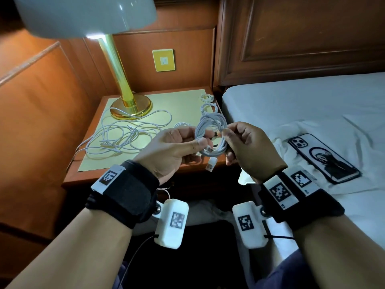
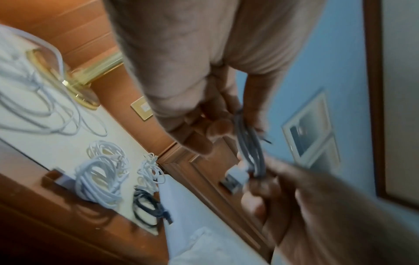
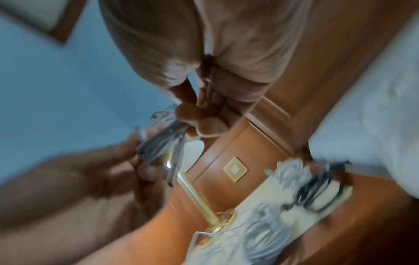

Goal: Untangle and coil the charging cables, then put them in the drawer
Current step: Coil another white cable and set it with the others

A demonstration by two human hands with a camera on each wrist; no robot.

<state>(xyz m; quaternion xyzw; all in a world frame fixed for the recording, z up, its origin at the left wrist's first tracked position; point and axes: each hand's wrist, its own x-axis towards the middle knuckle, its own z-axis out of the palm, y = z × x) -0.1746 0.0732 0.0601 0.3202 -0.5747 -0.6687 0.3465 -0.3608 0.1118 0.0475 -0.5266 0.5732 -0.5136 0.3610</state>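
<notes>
A coiled white charging cable (image 1: 212, 130) is held up in front of me, over the nightstand's front right corner. My left hand (image 1: 193, 138) grips its left side with thumb over the strands. My right hand (image 1: 229, 138) pinches its right side. A USB plug (image 1: 211, 164) dangles under the coil. In the left wrist view the coil (image 2: 249, 147) and plug (image 2: 233, 177) hang between both hands. A loose tangle of white cables (image 1: 125, 136) lies on the nightstand (image 1: 91, 174). Coiled white cables (image 2: 99, 179) and a black coil (image 2: 147, 209) lie at its right edge. No drawer shows.
A brass lamp (image 1: 125, 90) stands at the nightstand's back left, its shade overhead. A wall switch plate (image 1: 164, 60) sits behind. The bed (image 1: 291, 105) lies to the right, with a phone (image 1: 323, 157) face down on the sheet.
</notes>
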